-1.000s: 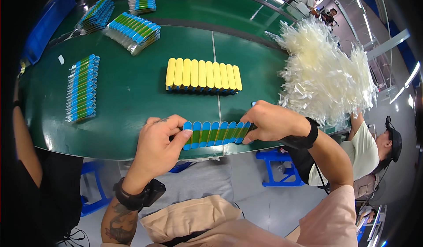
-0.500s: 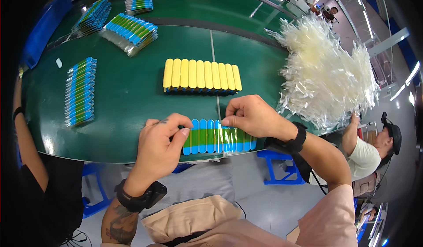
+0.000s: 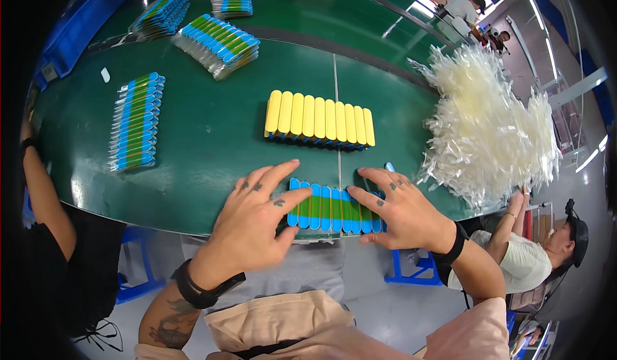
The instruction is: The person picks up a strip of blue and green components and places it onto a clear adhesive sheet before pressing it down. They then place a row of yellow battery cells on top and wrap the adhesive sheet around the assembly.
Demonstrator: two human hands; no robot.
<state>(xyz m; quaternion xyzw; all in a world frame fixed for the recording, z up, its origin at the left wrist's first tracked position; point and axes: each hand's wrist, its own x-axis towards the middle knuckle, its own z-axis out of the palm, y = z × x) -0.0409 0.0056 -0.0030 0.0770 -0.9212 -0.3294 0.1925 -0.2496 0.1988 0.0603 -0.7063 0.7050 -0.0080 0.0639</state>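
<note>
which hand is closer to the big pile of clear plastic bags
Right. The right hand lies on the row of blue and green pieces, just beside the pile of clear bags; the left hand lies at the row's far end.

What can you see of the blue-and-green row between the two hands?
The row of blue-and-green sticks lies flat at the near edge of the green conveyor belt, narrow pieces packed side by side, blue at the ends with green middles, glossy like plastic. The left hand presses its left end and the right hand covers its right end, fingers spread flat on top. A yellow row sits apart behind it.
</note>
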